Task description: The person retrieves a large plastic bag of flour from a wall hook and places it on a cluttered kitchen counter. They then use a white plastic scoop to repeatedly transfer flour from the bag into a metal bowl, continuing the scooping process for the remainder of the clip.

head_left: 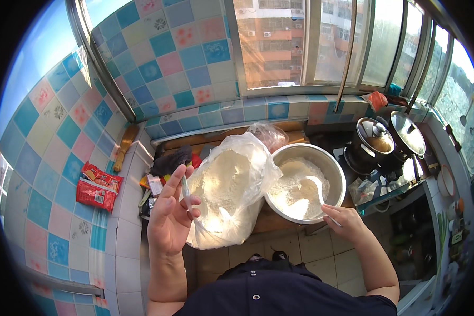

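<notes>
My right hand point(347, 224) is closed on the handle of a white spoon point(318, 188), whose head rests in the flour. That white flour point(292, 197) lies inside a large metal bowl point(340, 181) in front of me on the right. Left of the bowl stands a big clear plastic bag point(266, 174), its mouth wide and more flour point(224, 176) filling it. My left hand point(169, 221) is raised at the bag's left edge, fingers partly bent. Between them is a slim, pale, stick-like thing point(186, 194); its exact kind is unclear.
Two lidded pots point(375, 138) stand on the stove point(366, 189) at the right. Behind the bag lies another clear plastic bag point(268, 137). A red packet point(99, 187) sits on the left ledge near a straw brush point(124, 147). Tiled walls and windows border the counter.
</notes>
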### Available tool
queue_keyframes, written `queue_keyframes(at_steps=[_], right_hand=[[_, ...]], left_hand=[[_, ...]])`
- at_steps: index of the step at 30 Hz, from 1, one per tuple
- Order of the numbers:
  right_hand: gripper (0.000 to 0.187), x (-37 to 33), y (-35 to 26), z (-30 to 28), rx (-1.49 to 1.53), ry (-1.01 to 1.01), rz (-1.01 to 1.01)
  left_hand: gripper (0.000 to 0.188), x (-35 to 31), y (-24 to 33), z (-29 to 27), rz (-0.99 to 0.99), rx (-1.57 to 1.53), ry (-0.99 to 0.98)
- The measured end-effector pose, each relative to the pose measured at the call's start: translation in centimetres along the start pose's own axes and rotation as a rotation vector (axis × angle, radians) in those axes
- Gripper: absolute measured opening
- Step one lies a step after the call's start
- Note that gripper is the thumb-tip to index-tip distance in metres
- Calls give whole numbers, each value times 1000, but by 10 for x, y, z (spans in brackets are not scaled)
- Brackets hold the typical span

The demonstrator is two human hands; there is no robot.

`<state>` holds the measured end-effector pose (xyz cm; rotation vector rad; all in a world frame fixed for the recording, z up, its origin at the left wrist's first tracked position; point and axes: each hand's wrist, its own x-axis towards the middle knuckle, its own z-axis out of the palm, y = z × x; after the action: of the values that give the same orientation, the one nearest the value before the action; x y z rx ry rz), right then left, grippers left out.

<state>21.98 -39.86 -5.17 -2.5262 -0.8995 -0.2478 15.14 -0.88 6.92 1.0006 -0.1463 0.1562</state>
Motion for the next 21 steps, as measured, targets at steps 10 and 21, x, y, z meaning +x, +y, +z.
queue_keyframes(at_steps=[10, 21], right_hand=[[29, 12, 9, -30, 921, 497, 558], [26, 85, -103, -42, 1031, 10, 207]], left_hand=[[67, -8, 5, -8, 31, -30, 9], [68, -26, 14, -13, 26, -55, 5]])
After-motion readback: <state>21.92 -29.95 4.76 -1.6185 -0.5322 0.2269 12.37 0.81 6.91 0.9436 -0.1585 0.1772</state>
